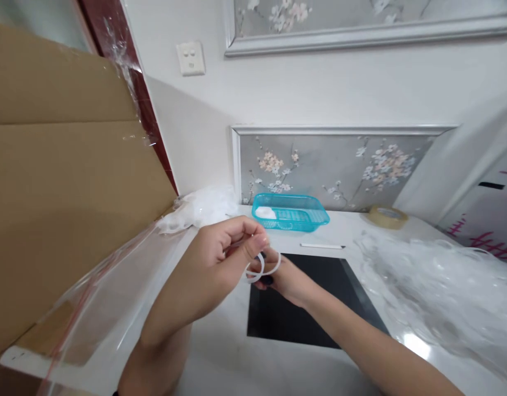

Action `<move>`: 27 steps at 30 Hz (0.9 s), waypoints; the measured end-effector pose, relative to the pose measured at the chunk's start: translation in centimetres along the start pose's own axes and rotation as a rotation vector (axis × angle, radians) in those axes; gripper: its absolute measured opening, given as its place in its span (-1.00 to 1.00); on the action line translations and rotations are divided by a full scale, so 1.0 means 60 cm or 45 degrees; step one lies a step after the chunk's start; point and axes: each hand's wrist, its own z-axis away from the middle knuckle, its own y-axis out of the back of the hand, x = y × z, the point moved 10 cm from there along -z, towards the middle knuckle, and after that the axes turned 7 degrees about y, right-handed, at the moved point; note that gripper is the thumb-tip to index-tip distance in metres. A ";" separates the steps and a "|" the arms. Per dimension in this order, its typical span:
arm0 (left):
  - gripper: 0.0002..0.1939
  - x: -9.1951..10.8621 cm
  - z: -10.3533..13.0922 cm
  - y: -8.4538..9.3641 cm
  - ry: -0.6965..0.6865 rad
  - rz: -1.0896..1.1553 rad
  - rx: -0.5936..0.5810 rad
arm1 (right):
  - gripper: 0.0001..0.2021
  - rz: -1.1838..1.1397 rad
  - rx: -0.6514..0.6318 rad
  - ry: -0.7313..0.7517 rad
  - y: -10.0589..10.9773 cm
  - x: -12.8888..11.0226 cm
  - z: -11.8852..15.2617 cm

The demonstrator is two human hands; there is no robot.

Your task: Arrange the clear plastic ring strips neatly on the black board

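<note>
My left hand (224, 258) is closed, with thumb and index finger pinching a thin white band (262, 268) that curls into loops. Just behind it, over the black mat (319, 300), my right hand (278, 272) has its fingers bent around the other part of the band. One loop crosses the right fingers, which the left hand partly covers. A small dark round spot shows at the right fingertips; what it is I cannot tell.
At the wall stands a turquoise basket (319, 219) holding something white. A white pen (323, 246) lies before it. A tape roll (387, 217) and a heap of clear plastic loops (447, 291) are to the right. A large cardboard box (67, 181) and plastic bag (100, 313) border the left.
</note>
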 end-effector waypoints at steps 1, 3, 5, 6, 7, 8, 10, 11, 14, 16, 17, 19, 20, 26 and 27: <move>-0.78 0.001 -0.002 -0.006 -0.012 -0.009 0.001 | -0.72 -0.146 0.051 -0.089 0.017 -0.015 0.018; -0.77 0.000 -0.005 -0.016 -0.007 -0.029 0.019 | -0.59 -0.306 0.192 -0.150 0.055 -0.057 0.047; -0.75 -0.005 -0.008 -0.025 0.032 -0.048 0.042 | -0.62 -0.245 0.292 -0.131 0.088 -0.100 0.066; -0.75 -0.007 -0.008 -0.029 0.048 -0.056 0.053 | -0.62 -0.147 0.325 -0.097 0.100 -0.119 0.073; -0.75 -0.008 -0.008 -0.032 0.051 -0.060 0.064 | -0.59 -0.019 0.343 -0.052 0.109 -0.137 0.079; -0.75 -0.007 -0.006 -0.034 0.046 -0.064 0.076 | -0.58 0.120 0.351 0.004 0.114 -0.154 0.084; -0.77 -0.005 -0.001 -0.038 0.026 -0.078 0.095 | -0.60 0.362 0.337 0.111 0.111 -0.180 0.092; -0.77 -0.004 0.001 -0.039 0.012 -0.091 0.107 | -0.61 0.443 0.329 0.148 0.106 -0.188 0.095; -0.79 0.002 0.009 -0.040 -0.038 -0.150 0.155 | -0.59 0.525 0.344 0.223 0.094 -0.204 0.102; -0.80 0.008 0.013 -0.041 -0.086 -0.185 0.193 | -0.59 0.507 0.334 0.256 0.087 -0.211 0.102; -0.80 0.012 0.014 -0.041 -0.108 -0.197 0.212 | -0.60 0.483 0.314 0.263 0.083 -0.213 0.102; -0.82 0.018 0.016 -0.044 -0.143 -0.213 0.237 | -0.62 0.412 0.266 0.252 0.077 -0.210 0.099; -0.83 0.021 0.017 -0.046 -0.155 -0.217 0.245 | -0.63 0.370 0.251 0.239 0.075 -0.207 0.098; -0.88 0.026 0.020 -0.050 -0.190 -0.215 0.261 | -0.60 0.171 0.267 0.153 0.073 -0.179 0.094; -0.88 0.026 0.021 -0.051 -0.197 -0.217 0.255 | -0.60 0.168 0.264 0.148 0.072 -0.177 0.093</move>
